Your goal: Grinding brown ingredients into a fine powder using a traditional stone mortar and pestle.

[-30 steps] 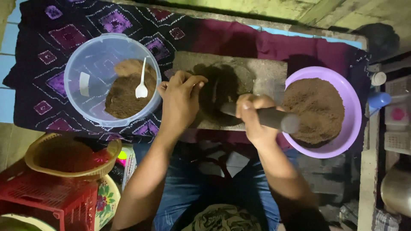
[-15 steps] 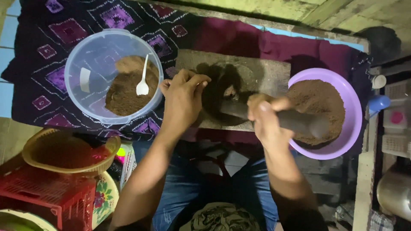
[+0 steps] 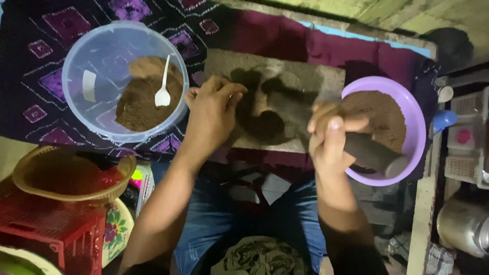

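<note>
Head view: the right hand point(image 3: 333, 140) is wrapped around a dark stone roller point(image 3: 356, 147), which slants from the slab point(image 3: 285, 76) out over the purple bowl point(image 3: 417, 127). It looks heavy, stiff and dusty-slick; best held mid-shaft. The left hand point(image 3: 211, 114), fingers curled, presses the slab's left edge. 2 bowls hem the slab; the clear bowl point(image 3: 97, 66) sits left.

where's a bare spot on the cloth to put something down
The cloth is bare along the far edge, beyond the stone slab and between the clear tub and purple bowl. The slab itself is crowded: left hand on the paste, right hand round the dark roller. Baskets fill the near left.
</note>
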